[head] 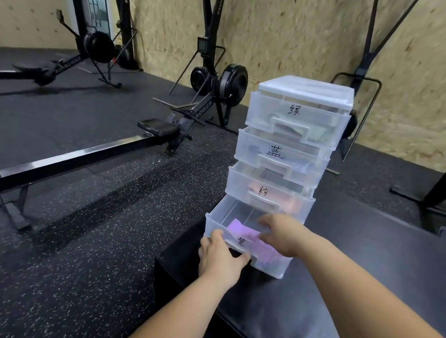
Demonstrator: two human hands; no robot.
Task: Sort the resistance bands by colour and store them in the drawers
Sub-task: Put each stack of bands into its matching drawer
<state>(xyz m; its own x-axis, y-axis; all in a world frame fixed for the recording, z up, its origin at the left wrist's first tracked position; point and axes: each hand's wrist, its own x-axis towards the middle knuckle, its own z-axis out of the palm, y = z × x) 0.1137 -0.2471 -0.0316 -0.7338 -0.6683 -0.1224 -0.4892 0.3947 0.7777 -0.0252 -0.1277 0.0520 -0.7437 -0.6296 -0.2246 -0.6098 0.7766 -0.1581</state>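
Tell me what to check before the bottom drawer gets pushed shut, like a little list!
1. Purple bands lying inside the bottom drawer: ok, they sit below its rim.
2. Right hand out of the drawer: not ok, its fingers reach over the open top.
3. Left hand holding the front handle: ok, fingers curl under it.
4. Colour matches the label: cannot tell for me, though only purple shows in this drawer.
5. Other three drawers closed: mostly ok; the pink drawer juts forward a little.
6. Drawer tower steady on the black platform: ok, though it stands near the corner.
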